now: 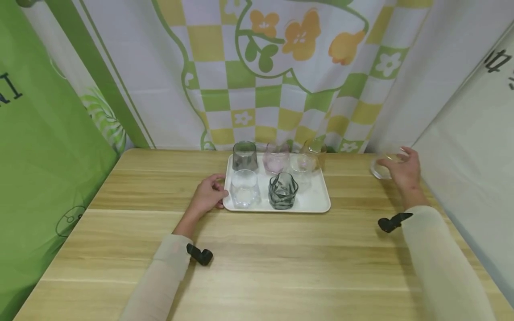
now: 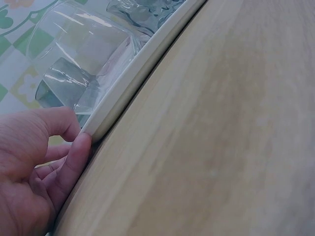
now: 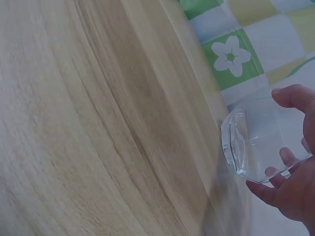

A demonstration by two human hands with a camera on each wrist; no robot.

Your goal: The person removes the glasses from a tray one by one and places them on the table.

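Observation:
My left hand (image 1: 208,192) is at the left edge of a white tray (image 1: 309,203), its thumb and fingers pinching the rim, as the left wrist view shows. Several tumblers stand on the tray: a clear glass (image 1: 245,191) nearest that hand, a twisted grey-green glass (image 1: 283,191), a smoky grey glass (image 1: 244,156), a pink glass (image 1: 276,160), an amber glass (image 1: 317,149) and a faint clear glass (image 1: 302,168). Far to the right, my right hand (image 1: 403,169) grips a clear faceted glass (image 3: 261,140) around its side. Its base is close to the tabletop; contact is hard to tell.
A wooden table (image 1: 261,263) lies under everything. Behind its back edge hangs a checked, flowered curtain (image 1: 277,102). A green cloth (image 1: 48,147) borders the left side, and a pale panel (image 1: 474,125) stands along the right.

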